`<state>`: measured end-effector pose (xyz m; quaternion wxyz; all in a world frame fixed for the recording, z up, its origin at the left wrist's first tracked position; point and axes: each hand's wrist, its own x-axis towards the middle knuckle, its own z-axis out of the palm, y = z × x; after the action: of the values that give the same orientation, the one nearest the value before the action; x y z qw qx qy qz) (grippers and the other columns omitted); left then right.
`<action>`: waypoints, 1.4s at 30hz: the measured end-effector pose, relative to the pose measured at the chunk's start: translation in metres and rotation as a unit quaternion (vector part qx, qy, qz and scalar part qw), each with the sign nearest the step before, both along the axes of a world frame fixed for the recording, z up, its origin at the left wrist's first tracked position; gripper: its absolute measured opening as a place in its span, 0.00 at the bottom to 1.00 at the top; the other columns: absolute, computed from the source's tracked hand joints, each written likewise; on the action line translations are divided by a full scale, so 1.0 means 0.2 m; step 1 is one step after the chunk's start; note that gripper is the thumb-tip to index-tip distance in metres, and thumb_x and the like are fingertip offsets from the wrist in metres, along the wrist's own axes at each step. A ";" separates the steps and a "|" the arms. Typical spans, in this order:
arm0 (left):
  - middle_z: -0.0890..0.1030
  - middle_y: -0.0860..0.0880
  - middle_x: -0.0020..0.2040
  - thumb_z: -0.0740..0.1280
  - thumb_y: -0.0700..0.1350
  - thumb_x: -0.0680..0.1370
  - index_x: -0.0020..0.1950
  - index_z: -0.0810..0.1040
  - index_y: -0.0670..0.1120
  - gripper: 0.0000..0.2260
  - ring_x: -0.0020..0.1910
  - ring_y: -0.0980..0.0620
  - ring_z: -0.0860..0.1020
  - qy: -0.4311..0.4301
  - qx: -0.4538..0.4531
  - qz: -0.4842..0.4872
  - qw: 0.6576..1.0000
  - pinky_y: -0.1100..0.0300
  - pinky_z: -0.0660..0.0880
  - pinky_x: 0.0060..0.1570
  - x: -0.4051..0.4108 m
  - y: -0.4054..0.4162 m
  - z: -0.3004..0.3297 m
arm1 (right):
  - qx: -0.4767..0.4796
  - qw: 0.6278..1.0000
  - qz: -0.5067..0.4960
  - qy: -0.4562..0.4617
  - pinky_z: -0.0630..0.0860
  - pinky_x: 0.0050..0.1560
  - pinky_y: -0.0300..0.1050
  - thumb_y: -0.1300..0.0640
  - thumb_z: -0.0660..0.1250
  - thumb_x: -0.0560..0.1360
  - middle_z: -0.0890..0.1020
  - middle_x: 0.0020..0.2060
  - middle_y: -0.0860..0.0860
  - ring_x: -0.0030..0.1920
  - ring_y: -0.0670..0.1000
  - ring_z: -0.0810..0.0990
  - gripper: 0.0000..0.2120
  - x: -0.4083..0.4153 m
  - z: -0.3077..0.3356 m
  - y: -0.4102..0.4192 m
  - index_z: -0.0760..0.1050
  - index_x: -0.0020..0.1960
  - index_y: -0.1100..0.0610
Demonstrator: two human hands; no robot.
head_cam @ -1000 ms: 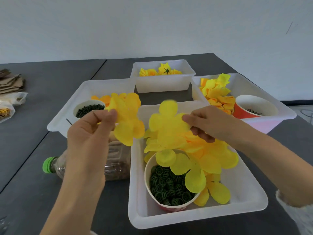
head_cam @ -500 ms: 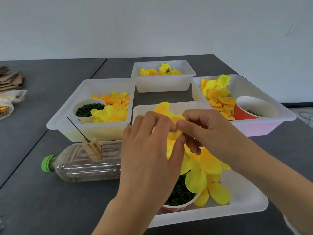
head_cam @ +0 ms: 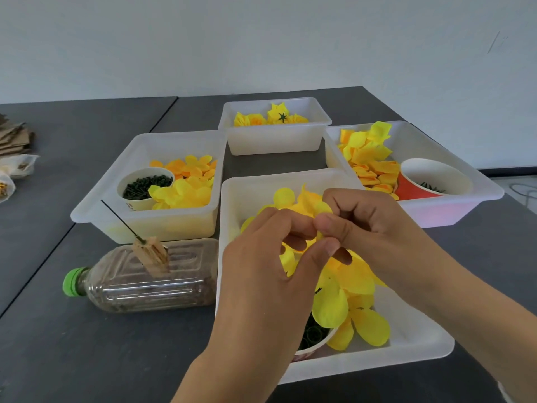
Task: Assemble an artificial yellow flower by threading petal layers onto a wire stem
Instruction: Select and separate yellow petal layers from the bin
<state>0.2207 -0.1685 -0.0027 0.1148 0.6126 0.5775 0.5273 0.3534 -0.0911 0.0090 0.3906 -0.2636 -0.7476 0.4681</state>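
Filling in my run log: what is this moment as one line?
step: handling petal layer | left hand: pinches yellow petal layer | right hand: pinches same layer | wire stem: bare, upright on bottle

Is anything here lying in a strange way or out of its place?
Yes. The bottle lies on its side on the table, and a wire sticks up at a slant from a tan block on it. Nothing looks spilled.

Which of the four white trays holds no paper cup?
The far middle tray, the smallest one: it shows only yellow flower pieces, while the left, right and near trays each hold a paper cup.
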 end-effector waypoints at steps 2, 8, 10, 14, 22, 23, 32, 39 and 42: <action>0.79 0.58 0.39 0.70 0.52 0.73 0.42 0.78 0.54 0.03 0.44 0.58 0.77 0.000 0.002 0.001 1.000 0.68 0.71 0.41 0.01 -0.01 0.01 | -0.010 1.000 0.000 0.011 0.63 0.26 0.46 0.57 0.63 0.75 0.66 0.26 0.57 0.26 0.56 0.65 0.17 0.00 0.00 0.00 0.66 0.32 0.65; 0.76 0.57 0.41 0.66 0.52 0.77 0.44 0.78 0.50 0.07 0.41 0.55 0.77 0.083 0.028 0.020 0.996 0.63 0.71 0.41 0.02 -0.03 0.02 | -0.043 0.998 -0.001 0.039 0.65 0.26 0.48 0.52 0.66 0.74 0.66 0.26 0.55 0.26 0.52 0.68 0.23 -0.02 -0.02 -0.03 0.63 0.33 0.69; 0.76 0.56 0.41 0.66 0.51 0.78 0.44 0.78 0.49 0.07 0.41 0.55 0.77 0.081 0.027 0.021 0.996 0.63 0.70 0.42 0.03 -0.03 0.01 | -0.055 0.997 -0.007 0.051 0.65 0.26 0.47 0.54 0.66 0.74 0.65 0.27 0.54 0.26 0.51 0.68 0.22 -0.03 -0.02 -0.04 0.62 0.33 0.69; 0.78 0.57 0.40 0.66 0.51 0.77 0.42 0.77 0.54 0.05 0.42 0.55 0.78 0.050 0.019 0.012 0.999 0.64 0.71 0.43 0.03 -0.04 0.01 | -0.082 0.994 -0.010 0.075 0.66 0.25 0.43 0.56 0.64 0.74 0.66 0.26 0.54 0.26 0.50 0.67 0.20 -0.05 -0.03 -0.05 0.63 0.33 0.70; 0.80 0.55 0.32 0.71 0.53 0.71 0.37 0.82 0.51 0.07 0.32 0.58 0.75 -0.237 -0.099 -0.116 0.959 0.64 0.71 0.36 -0.05 0.02 0.05 | -0.089 0.993 0.018 0.070 0.66 0.24 0.40 0.50 0.66 0.73 0.67 0.24 0.48 0.24 0.47 0.64 0.17 -0.06 0.03 -0.05 0.70 0.28 0.53; 0.79 0.55 0.31 0.71 0.52 0.70 0.36 0.82 0.51 0.06 0.32 0.58 0.74 -0.255 -0.105 -0.122 0.953 0.65 0.70 0.36 -0.07 0.03 0.04 | -0.091 0.993 0.032 0.067 0.66 0.25 0.40 0.49 0.67 0.73 0.65 0.25 0.53 0.25 0.48 0.64 0.17 -0.06 0.03 -0.05 0.71 0.30 0.57; 0.81 0.54 0.33 0.70 0.48 0.65 0.33 0.85 0.51 0.04 0.34 0.58 0.78 -0.432 -0.034 0.009 0.901 0.60 0.76 0.42 -0.40 0.06 0.05 | -0.145 0.980 -0.089 0.106 0.64 0.27 0.41 0.56 0.64 0.76 0.56 0.28 0.54 0.27 0.50 0.59 0.20 0.06 0.02 0.17 0.61 0.37 0.70; 0.80 0.51 0.35 0.70 0.47 0.69 0.35 0.84 0.50 0.04 0.40 0.53 0.77 -0.423 -0.017 0.046 0.905 0.52 0.75 0.51 -0.53 0.05 0.06 | -0.122 0.981 -0.083 -0.122 0.69 0.26 0.42 0.46 0.61 0.79 0.70 0.27 0.51 0.26 0.49 0.69 0.21 -0.04 0.00 0.30 0.71 0.37 0.63; 0.81 0.53 0.35 0.70 0.46 0.74 0.35 0.83 0.51 0.07 0.38 0.54 0.77 -0.343 -0.017 0.069 0.937 0.55 0.75 0.46 -0.49 0.04 0.05 | -0.034 0.950 -0.101 -0.294 0.70 0.27 0.38 0.33 0.53 0.72 0.78 0.29 0.50 0.24 0.44 0.72 0.29 -0.09 0.02 0.29 0.75 0.44 0.58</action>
<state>0.1231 -0.1595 0.0065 0.2793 0.3512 0.5527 0.7022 0.3346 -0.0324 0.0131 0.1899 -0.4768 -0.7823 0.3529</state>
